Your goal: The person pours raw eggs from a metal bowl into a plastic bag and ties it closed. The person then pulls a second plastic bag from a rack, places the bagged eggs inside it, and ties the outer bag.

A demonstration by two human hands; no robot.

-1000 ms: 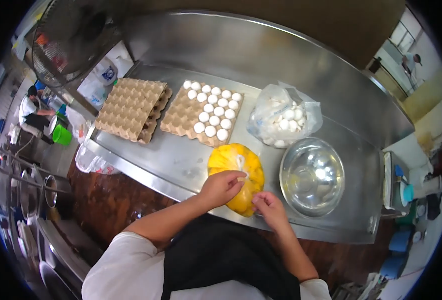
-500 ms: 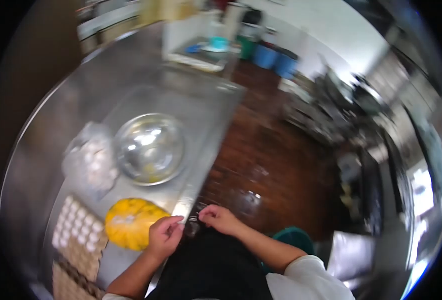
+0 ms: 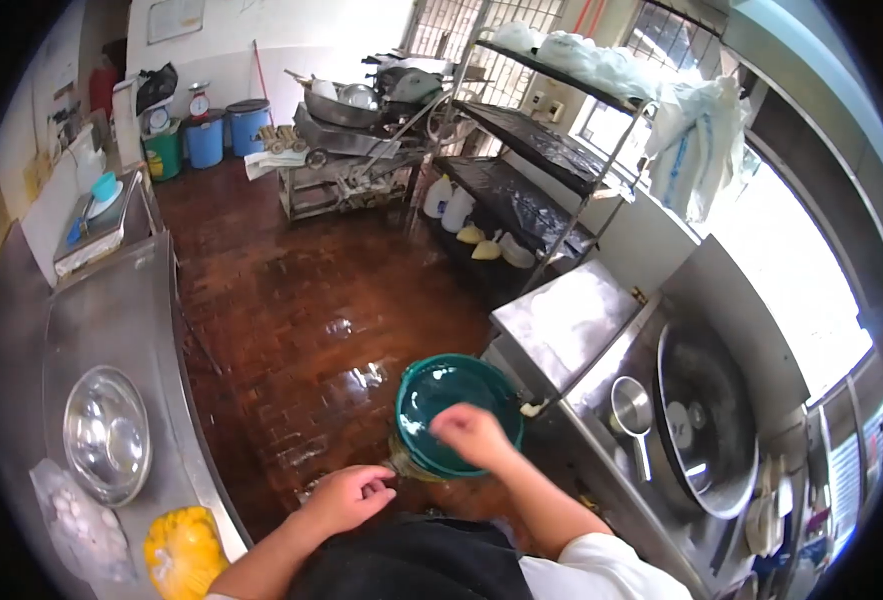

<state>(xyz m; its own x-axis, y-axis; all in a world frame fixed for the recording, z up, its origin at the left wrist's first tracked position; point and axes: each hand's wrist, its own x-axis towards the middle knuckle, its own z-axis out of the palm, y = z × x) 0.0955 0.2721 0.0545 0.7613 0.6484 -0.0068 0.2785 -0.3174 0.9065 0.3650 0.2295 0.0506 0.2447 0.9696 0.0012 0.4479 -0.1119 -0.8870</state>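
The right hand (image 3: 470, 437) is hovering above the teal bucket (image 3: 438, 369), which is standing ahead at 12 o'clock; blur is hiding whether its fingers are holding anything. The left hand (image 3: 354, 498), loosely half-open, is showing nothing held, at the bucket's 8 o'clock. Inspector is advising centring the right hand over the opening.

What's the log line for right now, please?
left hand: fingers curled, near teal bucket | right hand: over teal bucket, grip unclear | yellow-filled bag: on steel counter | metal bowl: on steel counter
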